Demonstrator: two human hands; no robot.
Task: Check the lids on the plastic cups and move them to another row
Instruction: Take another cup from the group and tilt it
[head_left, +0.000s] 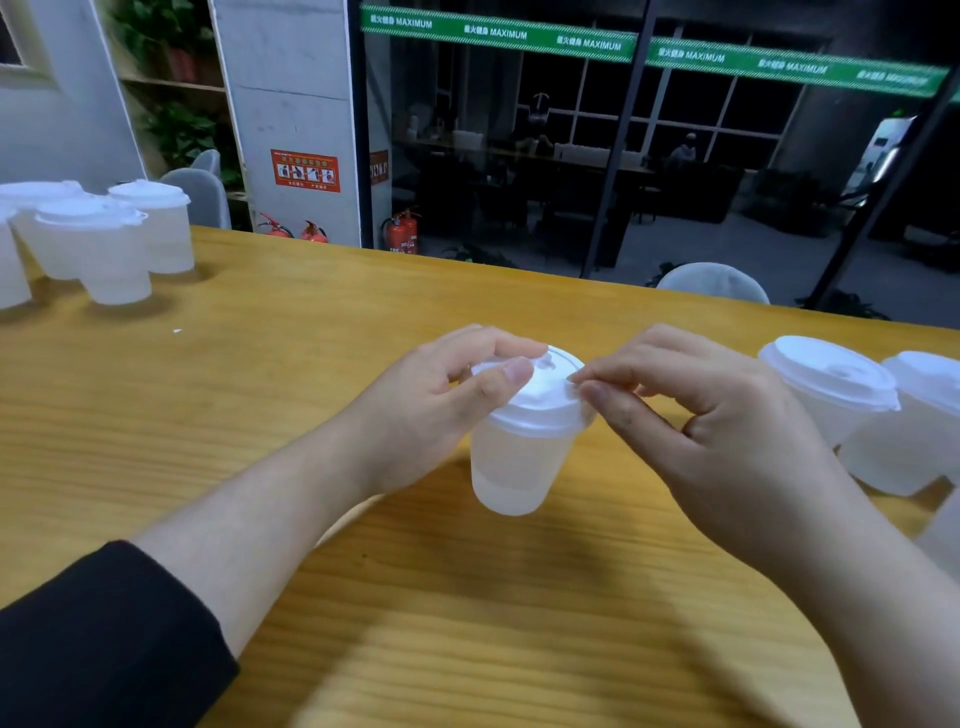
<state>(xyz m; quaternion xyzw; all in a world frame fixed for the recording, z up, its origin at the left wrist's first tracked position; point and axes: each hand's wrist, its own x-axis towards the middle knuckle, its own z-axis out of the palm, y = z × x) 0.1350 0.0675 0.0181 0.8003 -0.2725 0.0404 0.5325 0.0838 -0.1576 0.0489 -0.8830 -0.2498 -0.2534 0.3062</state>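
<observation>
Leftmost, lidded cups (117, 244) are standing grouped on the tabletop (311, 322). Centrally, the left hand (441, 400) is curling its fingers over the cup's (519, 462) lid (540, 400), while the right hand (717, 431) is pinching the lid's edge. More cups (852, 395) are waiting rightward.

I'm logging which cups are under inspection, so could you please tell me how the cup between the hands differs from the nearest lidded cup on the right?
The translucent plastic cup with a white lid in the middle is gripped at the lid by the left hand and pinched at the rim by the right hand; the translucent lidded cup on the right is untouched. The middle cup stands alone; the right one stands against another cup. Both stand upright on the yellow wooden table.
</observation>
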